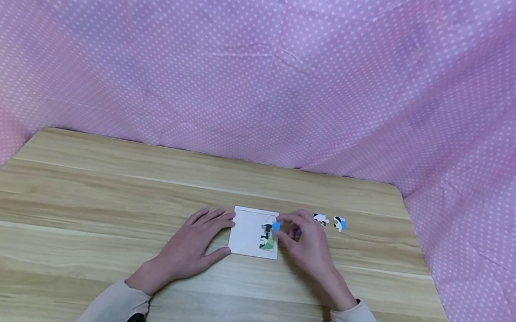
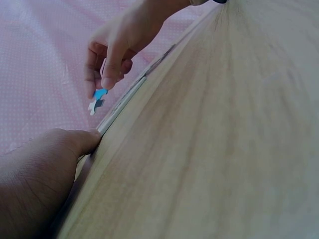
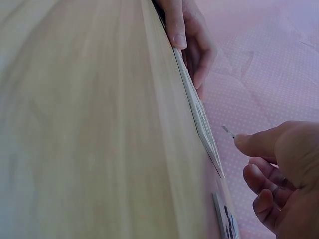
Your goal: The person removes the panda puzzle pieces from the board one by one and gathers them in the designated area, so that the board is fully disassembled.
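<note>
The wooden table [image 1: 84, 214] is enclosed on three sides by pink dotted cloth [image 1: 269, 75]. The white puzzle board [image 1: 248, 233] is steadied by the left hand [image 1: 195, 242], fingers straight and flat at its left edge. A blue puzzle piece [image 2: 98, 99] is pinched by the right hand [image 1: 308, 244] just above the board's right edge. Two loose pieces [image 1: 330, 221] are seen nearby, right of the board.

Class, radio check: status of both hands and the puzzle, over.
Left hand flat, steadying puzzle tray. Right hand pinches blue puzzle piece just above tray. Two loose pieces wait to the right. Nothing in the way.
</note>
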Available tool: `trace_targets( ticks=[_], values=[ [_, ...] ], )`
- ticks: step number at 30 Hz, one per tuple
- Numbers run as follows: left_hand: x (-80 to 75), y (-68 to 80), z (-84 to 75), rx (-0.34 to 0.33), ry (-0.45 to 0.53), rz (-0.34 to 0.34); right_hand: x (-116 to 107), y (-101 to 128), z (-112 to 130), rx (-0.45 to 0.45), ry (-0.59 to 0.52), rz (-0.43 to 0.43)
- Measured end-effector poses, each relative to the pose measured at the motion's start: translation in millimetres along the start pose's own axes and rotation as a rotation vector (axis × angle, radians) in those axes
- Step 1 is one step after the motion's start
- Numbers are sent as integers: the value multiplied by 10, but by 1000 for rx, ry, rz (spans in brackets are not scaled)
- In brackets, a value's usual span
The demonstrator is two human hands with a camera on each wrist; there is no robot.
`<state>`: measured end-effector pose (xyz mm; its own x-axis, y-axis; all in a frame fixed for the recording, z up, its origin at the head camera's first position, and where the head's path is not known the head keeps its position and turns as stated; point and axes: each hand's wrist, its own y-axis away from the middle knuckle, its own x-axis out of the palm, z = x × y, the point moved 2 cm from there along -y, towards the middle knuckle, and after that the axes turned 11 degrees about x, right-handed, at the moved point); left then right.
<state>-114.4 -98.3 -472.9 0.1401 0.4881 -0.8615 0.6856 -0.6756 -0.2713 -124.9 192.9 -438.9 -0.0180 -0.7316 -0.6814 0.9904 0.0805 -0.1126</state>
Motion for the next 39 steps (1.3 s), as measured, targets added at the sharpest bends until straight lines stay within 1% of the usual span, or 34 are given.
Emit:
trace_targets(
  ticks=[7, 16, 21, 26, 31, 34, 39],
  values=[
    [-5, 3, -1, 6, 0, -6, -108, 28, -56, -18, -18, -16],
    [-9, 7, -2, 12, -3, -14, -290, 92, -202, 31, -32, -34],
    [-10, 7, 0, 10, 2, -14, -383, 141, -287, 23, -43, -52],
    [-12, 5, -1, 7, 3, -9, -455, 168, -374, 48, -43, -42],
    [-10, 1, -4, 2, 3, 1, -519, 195, -460, 54, -50, -49],
    [-5, 0, -1, -1, 3, 6, -569, 221, -512, 61, -56, -39],
    [-8, 4, -1, -2, 13, 4, -675, 278, -610, 112, -95, -10]
  ],
)
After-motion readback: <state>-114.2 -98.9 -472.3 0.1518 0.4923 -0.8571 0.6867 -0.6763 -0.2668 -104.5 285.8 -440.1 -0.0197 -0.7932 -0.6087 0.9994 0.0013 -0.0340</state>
